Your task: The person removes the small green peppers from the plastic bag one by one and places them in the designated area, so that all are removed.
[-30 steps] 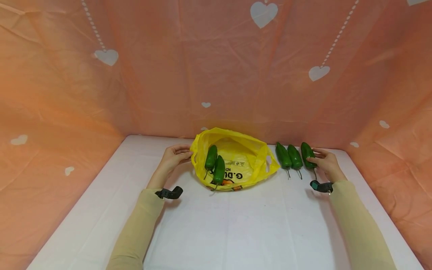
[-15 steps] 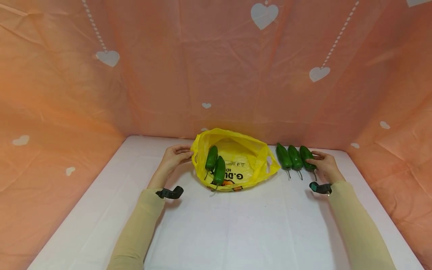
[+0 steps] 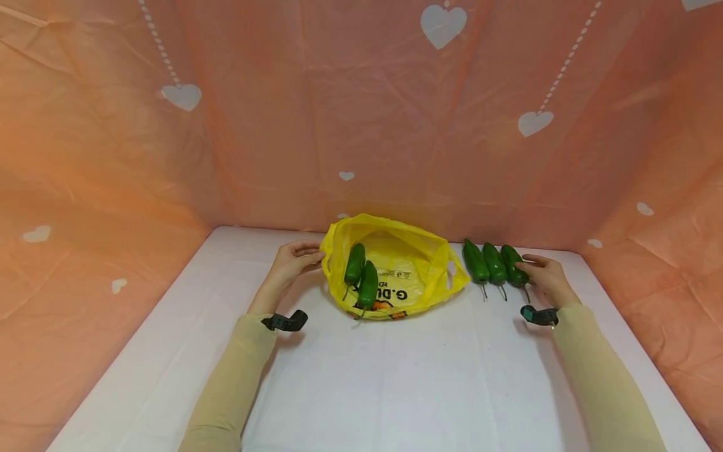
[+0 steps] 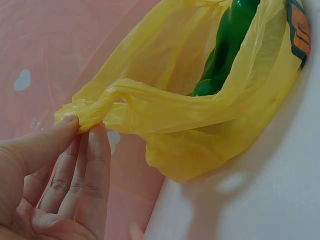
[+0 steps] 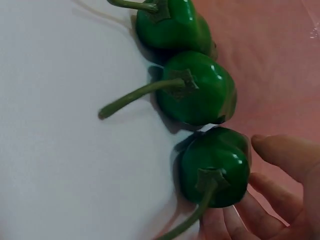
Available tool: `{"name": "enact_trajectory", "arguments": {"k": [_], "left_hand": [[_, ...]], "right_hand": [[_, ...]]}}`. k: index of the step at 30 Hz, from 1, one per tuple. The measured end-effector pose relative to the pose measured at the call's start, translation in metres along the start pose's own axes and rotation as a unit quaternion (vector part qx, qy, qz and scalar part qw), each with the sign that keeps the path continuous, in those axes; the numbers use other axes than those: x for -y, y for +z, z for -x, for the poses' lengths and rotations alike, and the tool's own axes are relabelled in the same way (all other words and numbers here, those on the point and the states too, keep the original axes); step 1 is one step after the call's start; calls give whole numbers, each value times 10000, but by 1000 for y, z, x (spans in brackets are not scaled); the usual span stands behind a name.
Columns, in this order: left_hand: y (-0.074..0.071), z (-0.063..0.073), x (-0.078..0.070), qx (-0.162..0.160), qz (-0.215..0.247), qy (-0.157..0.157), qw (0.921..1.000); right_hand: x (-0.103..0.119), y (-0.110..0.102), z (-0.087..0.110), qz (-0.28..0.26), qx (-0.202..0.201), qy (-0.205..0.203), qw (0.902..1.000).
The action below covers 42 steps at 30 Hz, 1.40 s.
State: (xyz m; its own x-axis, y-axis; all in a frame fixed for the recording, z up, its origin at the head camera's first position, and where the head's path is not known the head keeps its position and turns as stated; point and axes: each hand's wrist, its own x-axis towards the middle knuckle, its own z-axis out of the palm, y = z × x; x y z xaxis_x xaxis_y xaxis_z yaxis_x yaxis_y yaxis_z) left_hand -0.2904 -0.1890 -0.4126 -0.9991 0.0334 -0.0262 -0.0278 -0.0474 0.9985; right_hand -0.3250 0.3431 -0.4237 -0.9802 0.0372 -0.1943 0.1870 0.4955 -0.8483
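Note:
In the head view a yellow plastic bag [image 3: 420, 251] lies with its mouth toward me. Two green peppers, one upper [image 3: 354, 263] and one lower [image 3: 368, 285], are inside it. My left hand [image 3: 290, 263] pinches the bag's left edge between thumb and fingers, plain in the left wrist view, where the gathered plastic [image 4: 90, 110] meets the fingertips. To the right of the bag, three green peppers lie side by side: left [image 3: 476, 262], middle [image 3: 494, 263] and right [image 3: 513, 265]. My right hand [image 3: 546, 276] is at the rightmost one, thumb tip at its side, fingers loosely spread beside it.
The white tabletop [image 3: 384, 389] stretches in front of the bag and peppers. Orange cloth with white hearts [image 3: 361, 125] hangs behind and at both sides. Each wrist carries a black camera, left [image 3: 288, 321] and right [image 3: 538, 315].
The rightmost pepper has shifted left and slightly nearer, close to the middle one, and my right thumb has drawn back off it. The left hand and bag have stayed in place.

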Motion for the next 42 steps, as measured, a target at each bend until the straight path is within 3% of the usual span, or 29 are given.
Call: {"name": "enact_trajectory", "arguments": {"k": [8,20,29,42], "left_hand": [[0,0,1,-100,-45,-86,9999],[0,0,-1,14,-52,-22,10000],[2,1,-2,16,-17,-20,10000],[2,2,-2,-53,-23,-17,10000]], "right_hand": [[5,-15,11,-390,399,-229,9982],[28,-29,20,-530,498,-683,9950],[49,-17,26,-774,817,-954,9891],[87,30,26,-1176,1096,-1080,9811]]}}
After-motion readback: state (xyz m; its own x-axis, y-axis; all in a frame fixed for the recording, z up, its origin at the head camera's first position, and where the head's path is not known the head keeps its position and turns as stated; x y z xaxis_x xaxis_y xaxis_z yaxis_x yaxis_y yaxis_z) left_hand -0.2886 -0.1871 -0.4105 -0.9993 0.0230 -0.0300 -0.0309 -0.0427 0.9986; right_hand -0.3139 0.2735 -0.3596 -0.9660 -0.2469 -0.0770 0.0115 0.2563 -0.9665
